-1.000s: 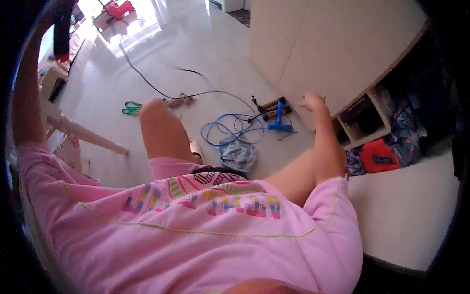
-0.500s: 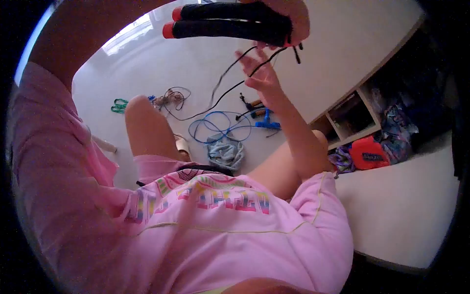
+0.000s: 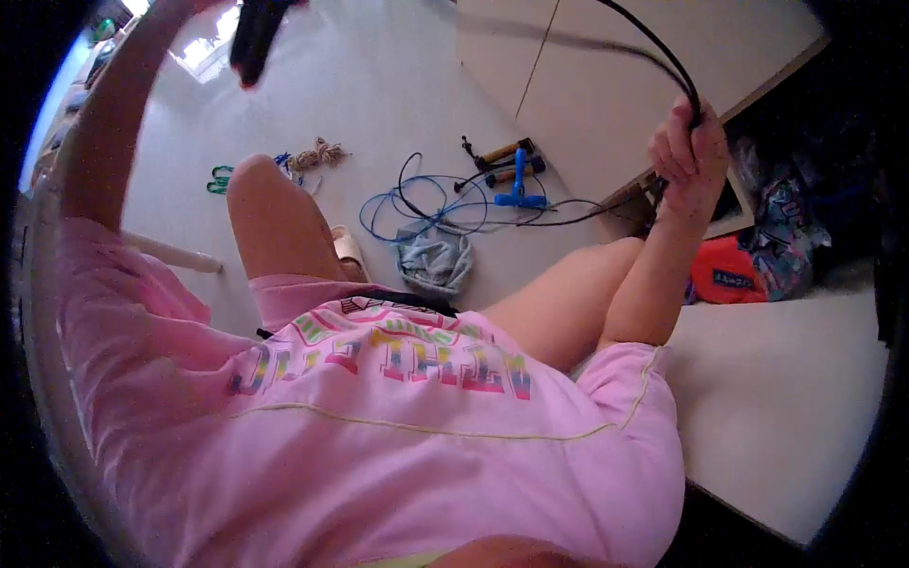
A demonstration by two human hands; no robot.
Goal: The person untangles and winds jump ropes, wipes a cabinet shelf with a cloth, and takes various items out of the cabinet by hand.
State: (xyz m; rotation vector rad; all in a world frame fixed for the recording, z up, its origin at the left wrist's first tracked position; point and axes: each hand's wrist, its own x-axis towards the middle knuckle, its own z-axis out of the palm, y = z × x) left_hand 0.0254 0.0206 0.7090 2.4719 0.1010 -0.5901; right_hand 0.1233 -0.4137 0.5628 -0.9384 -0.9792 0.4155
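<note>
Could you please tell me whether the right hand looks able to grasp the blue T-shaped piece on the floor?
Probably not yet: the right hand is closed around a black cord and would likely need freeing first, though nothing covers the blue piece.

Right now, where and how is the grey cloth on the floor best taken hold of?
The grey cloth is probably best pinched by near folds, from above on the wearer's side: it lies loosely bunched, with blue rope at its far edge. The right hand holds black cord.

A black cord [image 3: 683,76] arcs up from the right hand [image 3: 691,151]; a black, red-tipped handle [image 3: 254,43] tilts at upper left.
</note>
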